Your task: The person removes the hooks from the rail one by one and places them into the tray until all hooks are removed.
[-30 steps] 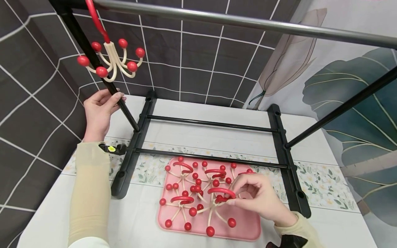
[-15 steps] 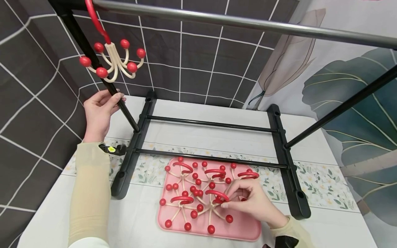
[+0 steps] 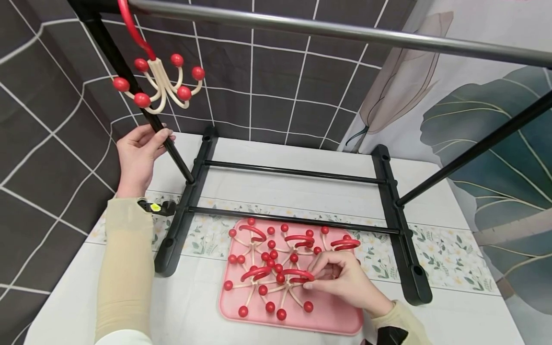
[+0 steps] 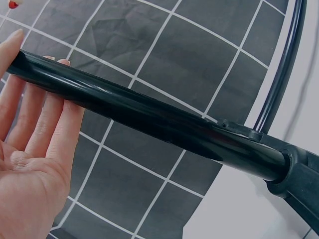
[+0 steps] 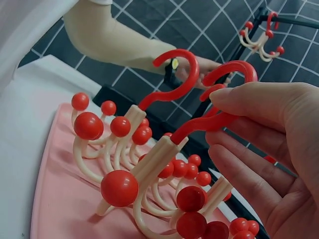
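My left hand (image 3: 137, 158) holds the black upright post (image 4: 144, 117) of a rack, thumb on one side and fingers on the other. Over the pink tray (image 3: 334, 314), my right hand (image 3: 342, 280) pinches the red hook of a multi-arm hanger (image 5: 154, 162) with cream arms and red ball tips. Its arms crowd against a neighbouring hanger (image 3: 254, 275) at the tray's front left; whether they are tangled I cannot tell. Several more such hangers stand on the tray, among them a back-left hanger (image 3: 253, 235) and a back-right hanger (image 3: 345, 243).
Another hanger (image 3: 163, 88) hangs by its red hook near the left end of the rack's metal top rail (image 3: 276, 21). Black lower bars (image 3: 293, 221) cross behind the tray on the white table (image 3: 189, 306). Dark gridded cloth (image 3: 276, 76) covers the back and left.
My right hand has moved left with its hanger, and the front-left hanger has shifted and turned slightly. The hanging hanger swings a little to the right. My left hand stays put.
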Demonstrator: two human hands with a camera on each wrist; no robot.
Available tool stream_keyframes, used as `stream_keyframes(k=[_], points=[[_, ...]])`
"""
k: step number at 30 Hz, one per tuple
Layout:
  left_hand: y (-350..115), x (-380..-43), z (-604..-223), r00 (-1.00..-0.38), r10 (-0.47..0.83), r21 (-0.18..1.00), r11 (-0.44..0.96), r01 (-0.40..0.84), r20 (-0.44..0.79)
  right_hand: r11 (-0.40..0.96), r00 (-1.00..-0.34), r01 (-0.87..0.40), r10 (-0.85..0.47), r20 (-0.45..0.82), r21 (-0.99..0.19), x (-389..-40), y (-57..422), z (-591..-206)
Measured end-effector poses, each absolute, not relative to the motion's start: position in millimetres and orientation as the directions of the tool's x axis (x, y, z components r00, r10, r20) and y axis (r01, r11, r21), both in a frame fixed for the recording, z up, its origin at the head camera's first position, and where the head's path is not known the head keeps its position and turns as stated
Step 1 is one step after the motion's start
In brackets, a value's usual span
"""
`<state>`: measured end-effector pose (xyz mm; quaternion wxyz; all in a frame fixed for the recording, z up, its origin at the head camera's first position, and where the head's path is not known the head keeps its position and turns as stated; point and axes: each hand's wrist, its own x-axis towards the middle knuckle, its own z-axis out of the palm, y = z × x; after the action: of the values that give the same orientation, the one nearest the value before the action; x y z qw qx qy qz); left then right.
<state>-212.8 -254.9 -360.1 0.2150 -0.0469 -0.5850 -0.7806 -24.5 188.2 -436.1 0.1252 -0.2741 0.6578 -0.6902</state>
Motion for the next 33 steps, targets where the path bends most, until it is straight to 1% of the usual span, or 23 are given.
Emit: stream_keyframes(k=[13, 22, 26, 33], points=[[-254.6, -211.9, -360.0, -0.905, -0.277, 0.896, -0.219, 0.388, 0.324, -0.129, -0.81, -0.154, -0.552, 0.199, -0.98, -22.8, 188.1, -438.2], [-254.5, -212.6, -360.3, -0.905, -0.275, 0.888, -0.239, 0.392, 0.326, -0.093, -0.829, -0.177, -0.522, 0.2, -0.98, -23.5, 191.0, -420.5], [-254.9, -212.5, -360.4, -0.905, -0.278, 0.892, -0.23, 0.388, 0.322, -0.083, -0.838, -0.209, -0.499, 0.222, -0.974, -26.6, 192.8, -410.1], [-254.7, -213.0, -360.3, -0.905, -0.277, 0.89, -0.237, 0.39, 0.323, -0.109, -0.808, -0.32, -0.487, 0.331, -0.941, -38.2, 198.6, -393.8]])
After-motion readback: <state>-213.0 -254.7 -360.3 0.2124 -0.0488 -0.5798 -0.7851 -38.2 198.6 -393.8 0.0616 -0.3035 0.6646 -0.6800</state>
